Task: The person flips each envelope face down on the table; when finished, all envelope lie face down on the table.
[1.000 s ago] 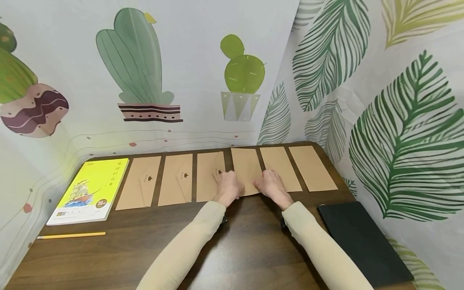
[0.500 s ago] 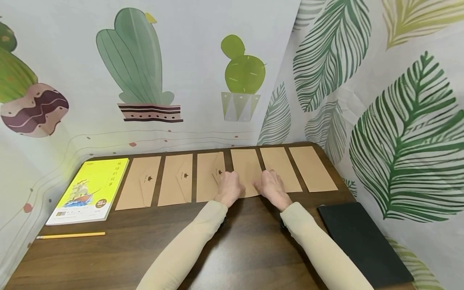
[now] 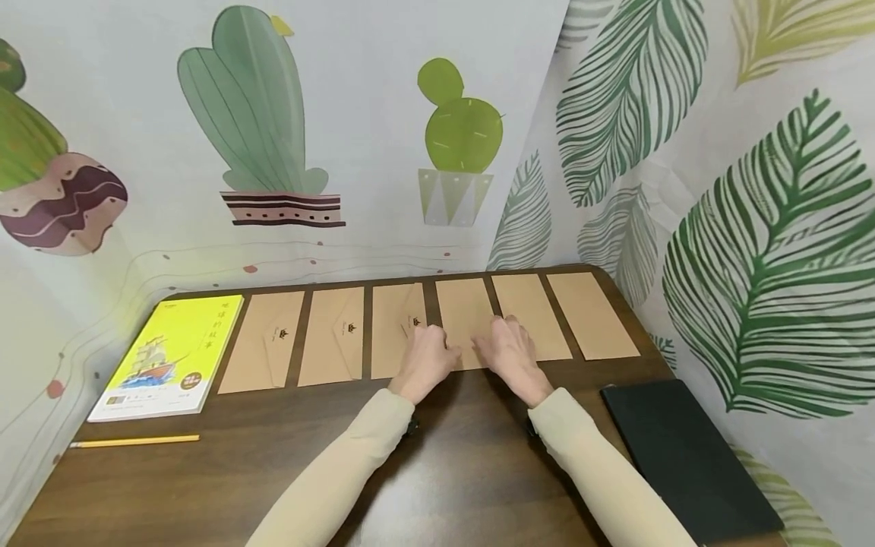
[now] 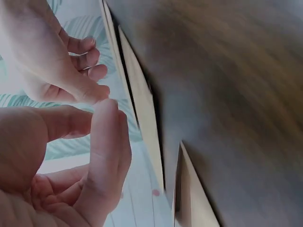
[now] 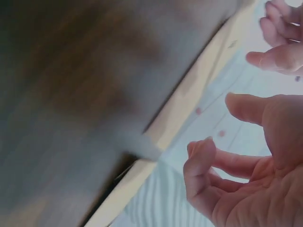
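Observation:
In the head view, a brown paper envelope [image 3: 465,315] lies flat in a row, its plain side up. My left hand [image 3: 422,366] hovers by its near left corner, fingers loosely bent. By the near right corner is my right hand [image 3: 511,355], also loosely bent. Both wrist views show gaps between thumb and fingers with nothing held: the left hand [image 4: 90,161] and the right hand [image 5: 241,165] are off the paper. Left of this envelope, a flap-side-up envelope [image 3: 393,319] with a crown print is partly covered by my left hand. Another plain envelope [image 3: 536,311] lies to the right.
More envelopes continue the row: crown-printed ones [image 3: 331,342] at left, a plain one [image 3: 593,319] at far right. A yellow book [image 3: 171,349] lies at the left end, above a pencil [image 3: 137,441]. A black flat pad [image 3: 690,456] lies at right.
The envelope between my hands has straightened slightly and its near edge has come down flat. Both hands have let go of it, their fingers loosening. The head view has shifted a little.

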The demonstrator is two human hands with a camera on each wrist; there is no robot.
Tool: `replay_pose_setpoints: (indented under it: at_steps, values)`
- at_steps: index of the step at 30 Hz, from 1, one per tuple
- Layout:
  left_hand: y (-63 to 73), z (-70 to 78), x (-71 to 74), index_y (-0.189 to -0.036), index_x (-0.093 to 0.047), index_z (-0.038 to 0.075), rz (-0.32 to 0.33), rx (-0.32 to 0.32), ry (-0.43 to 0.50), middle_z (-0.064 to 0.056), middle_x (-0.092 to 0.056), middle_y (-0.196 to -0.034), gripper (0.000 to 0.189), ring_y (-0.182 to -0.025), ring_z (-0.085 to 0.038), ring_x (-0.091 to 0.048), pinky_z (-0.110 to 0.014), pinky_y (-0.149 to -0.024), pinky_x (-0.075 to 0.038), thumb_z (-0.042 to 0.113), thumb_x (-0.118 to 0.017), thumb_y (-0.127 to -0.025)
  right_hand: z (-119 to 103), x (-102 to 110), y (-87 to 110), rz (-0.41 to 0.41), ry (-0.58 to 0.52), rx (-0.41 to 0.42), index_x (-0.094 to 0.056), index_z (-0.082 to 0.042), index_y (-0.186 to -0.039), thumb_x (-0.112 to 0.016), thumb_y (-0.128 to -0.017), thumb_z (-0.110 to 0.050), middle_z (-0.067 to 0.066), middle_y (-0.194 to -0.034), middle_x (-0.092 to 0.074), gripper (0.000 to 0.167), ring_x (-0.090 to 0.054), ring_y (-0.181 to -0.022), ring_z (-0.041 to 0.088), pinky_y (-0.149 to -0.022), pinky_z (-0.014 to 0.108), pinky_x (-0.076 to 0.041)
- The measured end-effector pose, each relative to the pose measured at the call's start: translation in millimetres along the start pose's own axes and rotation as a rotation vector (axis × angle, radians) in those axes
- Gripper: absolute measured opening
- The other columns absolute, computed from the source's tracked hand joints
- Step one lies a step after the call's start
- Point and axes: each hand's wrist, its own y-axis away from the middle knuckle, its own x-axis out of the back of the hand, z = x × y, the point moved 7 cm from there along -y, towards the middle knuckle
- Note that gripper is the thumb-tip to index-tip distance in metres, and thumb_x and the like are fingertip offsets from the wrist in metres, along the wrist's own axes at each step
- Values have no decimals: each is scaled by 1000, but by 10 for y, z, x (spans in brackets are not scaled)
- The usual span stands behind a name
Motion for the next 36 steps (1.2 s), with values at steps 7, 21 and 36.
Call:
replay_pose_setpoints:
  at_steps: [7, 21, 36]
  values:
    - [381, 233, 651, -121, -75, -10, -16, 59, 162, -4, -75, -62, 35, -44, -8, -66, -26, -52, -58, 16, -70, -99, -299, -14, 105, -13, -88, 40, -71, 7, -129, -78, -101, -33, 27, -124, -73, 49, -75, -109, 44, -93, 53, -64]
    - [644, -147, 1173, -127, -73, -9, 33, 243, 185, -7, -74, -60, 38, -47, -12, -69, -23, -53, -53, 13, -69, -97, -684, -459, 117, -100, -166, 123, -75, 5, -106, -81, -98, -33, 17, -102, -74, 39, -67, -82, 25, -71, 37, -59]
    - [699, -410, 1273, -129, -73, -7, 26, 288, 98, -1, -72, -57, 38, -50, -10, -68, -29, -68, -58, 15, -73, -97, -621, -1124, -230, -212, -111, 120, -47, -19, -59, -82, -95, -33, -7, -59, -38, 52, -43, -50, 11, -42, 29, -40]
